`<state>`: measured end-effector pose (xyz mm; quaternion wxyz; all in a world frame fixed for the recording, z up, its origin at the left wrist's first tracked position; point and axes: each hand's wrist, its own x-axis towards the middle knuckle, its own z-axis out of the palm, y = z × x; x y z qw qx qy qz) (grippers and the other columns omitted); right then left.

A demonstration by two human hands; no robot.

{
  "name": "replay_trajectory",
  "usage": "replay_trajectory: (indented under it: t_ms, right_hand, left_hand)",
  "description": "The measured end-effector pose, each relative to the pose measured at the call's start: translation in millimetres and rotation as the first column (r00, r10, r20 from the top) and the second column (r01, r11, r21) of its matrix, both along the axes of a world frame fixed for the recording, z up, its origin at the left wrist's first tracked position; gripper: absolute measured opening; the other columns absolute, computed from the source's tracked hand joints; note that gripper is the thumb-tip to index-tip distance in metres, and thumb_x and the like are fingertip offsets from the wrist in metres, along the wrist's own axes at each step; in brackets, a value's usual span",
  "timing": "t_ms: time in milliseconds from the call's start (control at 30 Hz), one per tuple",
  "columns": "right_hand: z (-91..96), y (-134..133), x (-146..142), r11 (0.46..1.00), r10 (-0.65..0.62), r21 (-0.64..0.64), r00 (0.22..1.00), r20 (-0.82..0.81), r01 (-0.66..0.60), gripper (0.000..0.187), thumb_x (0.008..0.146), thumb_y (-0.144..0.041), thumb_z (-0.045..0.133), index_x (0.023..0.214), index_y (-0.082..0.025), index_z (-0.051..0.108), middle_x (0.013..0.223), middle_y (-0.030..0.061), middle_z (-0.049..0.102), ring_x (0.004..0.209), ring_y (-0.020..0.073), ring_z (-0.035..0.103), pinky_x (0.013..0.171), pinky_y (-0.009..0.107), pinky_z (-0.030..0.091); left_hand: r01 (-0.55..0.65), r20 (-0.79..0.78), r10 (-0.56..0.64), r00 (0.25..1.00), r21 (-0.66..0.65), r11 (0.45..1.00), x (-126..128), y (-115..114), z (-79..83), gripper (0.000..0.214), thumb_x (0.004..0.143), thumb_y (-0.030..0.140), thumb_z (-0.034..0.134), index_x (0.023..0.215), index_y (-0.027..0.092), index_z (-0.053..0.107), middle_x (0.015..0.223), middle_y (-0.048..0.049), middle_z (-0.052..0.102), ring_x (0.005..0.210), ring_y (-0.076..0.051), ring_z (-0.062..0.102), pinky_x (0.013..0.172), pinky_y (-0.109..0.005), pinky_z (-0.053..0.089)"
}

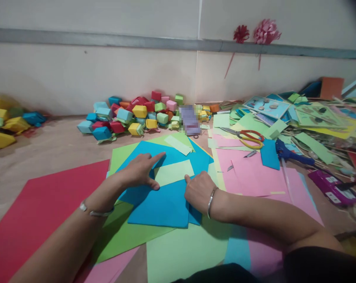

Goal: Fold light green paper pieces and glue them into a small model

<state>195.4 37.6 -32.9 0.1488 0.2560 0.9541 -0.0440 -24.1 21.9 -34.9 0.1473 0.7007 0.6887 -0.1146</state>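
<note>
A pale green paper strip (174,173) lies on a blue sheet (160,210) in front of me. My left hand (142,169) is open at the strip's left end, index finger stretched out over the blue sheet and thumb apart from it near the strip's lower left corner. My right hand (200,190) is closed, its fingers curled and the fingertips at the strip's lower right corner. A second pale green strip (178,145) lies farther back. Beneath the blue sheet are green paper (121,236) and another blue sheet (201,151).
Folded paper blocks (124,116) are heaped by the wall. To the right lie scissors (248,137), a cutter blade (250,154), a blue glue gun (292,153), pink paper (239,173) and a purple power strip (332,188). A red sheet (50,212) lies left.
</note>
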Motion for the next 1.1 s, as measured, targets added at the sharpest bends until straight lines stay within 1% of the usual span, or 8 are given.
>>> replay_trajectory:
  t_ms: [133, 333, 567, 733, 833, 900, 1000, 1100]
  right_hand:
    - [2.3, -3, -2, 1.0, 0.018, -0.012, 0.995, 0.097, -0.017, 0.032, 0.087, -0.002, 0.052, 0.102, -0.015, 0.077, 0.087, 0.0203, 0.076, 0.082, 0.025, 0.07, 0.061, 0.033, 0.04]
    - [0.0, -3, -5, 0.998, 0.064, 0.003, 0.989, 0.134, -0.065, 0.03, 0.09, -0.005, 0.052, 0.104, -0.015, 0.077, 0.135, 0.0249, 0.059, 0.09, 0.0273, 0.07, 0.061, 0.034, 0.041]
    - [-1.3, -7, -2, 1.0, 0.008, 0.011, 0.999, 0.047, -0.009, 0.03, 0.088, -0.001, 0.05, 0.105, -0.009, 0.073, 0.084, 0.0202, 0.074, 0.079, 0.0246, 0.068, 0.062, 0.033, 0.041]
    - [-4.0, 10, -3, 0.97, -0.024, 0.225, 0.958, -0.286, 0.092, 0.031, 0.096, -0.006, 0.039, 0.101, -0.009, 0.069, 0.087, 0.0179, 0.069, 0.082, 0.0243, 0.061, 0.066, 0.035, 0.041]
    - [-6.0, 30, -2, 0.902, 0.057, 0.392, 0.851, -0.522, 0.18, 0.035, 0.1, -0.019, 0.04, 0.13, -0.013, 0.058, 0.117, 0.0208, 0.063, 0.106, 0.029, 0.055, 0.078, 0.04, 0.042]
    - [-10.5, 42, -1, 0.892, 0.112, 0.41, 0.785, -0.609, 0.191, 0.043, 0.099, -0.029, 0.048, 0.14, -0.013, 0.051, 0.129, 0.0215, 0.057, 0.116, 0.031, 0.05, 0.085, 0.041, 0.042]
    - [-22.8, 57, 0, 0.922, 0.164, 0.366, 0.729, -0.665, 0.127, 0.045, 0.1, -0.034, 0.048, 0.138, -0.011, 0.052, 0.124, 0.0191, 0.061, 0.108, 0.0282, 0.053, 0.085, 0.039, 0.042]
    - [-36.3, 68, 1, 0.939, 0.245, 0.344, 0.719, -0.65, -0.009, 0.033, 0.101, -0.024, 0.041, 0.122, -0.015, 0.065, 0.114, 0.0136, 0.067, 0.101, 0.0241, 0.058, 0.084, 0.036, 0.044]
  left_hand:
    - [-0.001, -0.023, 0.001, 1.0, -0.014, 1.0, -2, -2, 9.4, 0.117, 0.057, 0.041, 0.085, 0.156, 0.02, 0.028, 0.113, -0.0168, 0.062, 0.105, -0.037, 0.058, 0.083, -0.037, 0.045]
    - [0.029, 0.213, -0.056, 0.975, 0.125, 0.992, 16, 0, 6.1, 0.062, 0.077, 0.038, 0.069, 0.136, 0.02, 0.059, 0.12, -0.0142, 0.065, 0.111, -0.031, 0.059, 0.091, -0.037, 0.045]
    - [-0.115, 0.218, 0.068, 0.974, 0.21, 0.971, 25, 8, -7.6, 0.024, 0.069, 0.023, 0.068, 0.093, 0.02, 0.071, 0.082, -0.0042, 0.071, 0.077, -0.023, 0.065, 0.063, -0.029, 0.043]
    - [-0.14, 0.262, 0.058, 0.963, 0.303, 0.943, 22, 4, -5.3, 0.008, 0.077, 0.024, 0.06, 0.078, 0.022, 0.068, 0.074, -0.0009, 0.072, 0.07, -0.019, 0.065, 0.063, -0.028, 0.045]
    - [-0.161, 0.249, 0.061, 0.966, 0.404, 0.9, 23, 1, -4.0, 0.014, 0.082, 0.026, 0.055, 0.08, 0.022, 0.069, 0.079, -0.0043, 0.074, 0.073, -0.023, 0.066, 0.066, -0.032, 0.047]
    - [-0.171, 0.242, 0.059, 0.969, 0.474, 0.864, 26, 0, -2.5, 0.017, 0.085, 0.026, 0.053, 0.082, 0.023, 0.069, 0.089, -0.007, 0.075, 0.082, -0.025, 0.066, 0.072, -0.035, 0.049]
    - [-0.156, 0.212, 0.024, 0.977, 0.634, 0.757, 28, -1, 0.4, 0.022, 0.089, 0.026, 0.052, 0.076, 0.023, 0.07, 0.115, -0.0093, 0.068, 0.104, -0.027, 0.061, 0.088, -0.04, 0.049]
    - [-0.09, 0.139, -0.028, 0.99, 0.769, 0.633, 22, 1, 0.3, 0.027, 0.09, 0.026, 0.053, 0.069, 0.023, 0.07, 0.114, -0.0096, 0.063, 0.099, -0.026, 0.059, 0.088, -0.041, 0.049]
